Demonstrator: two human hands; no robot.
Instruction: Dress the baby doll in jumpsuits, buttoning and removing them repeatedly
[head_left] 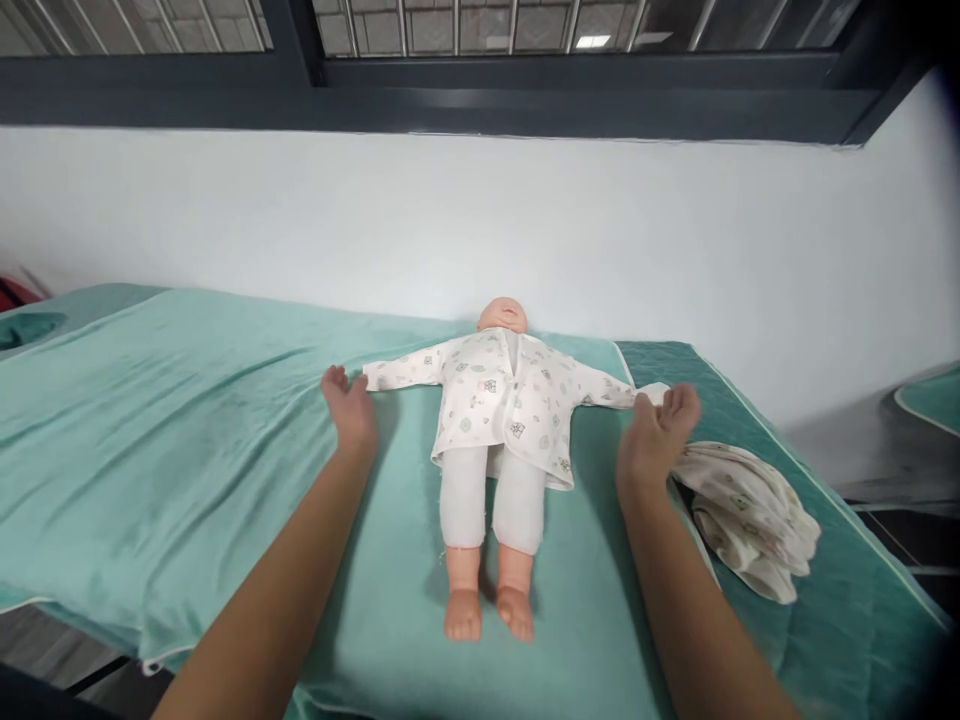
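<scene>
A baby doll (463,570) lies on its back with its head toward the wall and its arms stretched sideways. It wears a white printed shirt (480,390), fastened partway down the front, and white leg coverings (463,500). My left hand (350,408) is closed at the end of the sleeve on the left, fingers curled at its cuff. At the opposite sleeve, my right hand (656,435) pinches the cuff, and some white fabric shows above the thumb. Any doll's hands inside the sleeves are hidden.
A crumpled printed cloth (750,515) lies right of my right forearm. Under the doll, a light green sheet (225,420) covers a darker green quilted pad (840,560). A white wall (450,220) stands behind the bed, below a dark window frame (562,105) with bars.
</scene>
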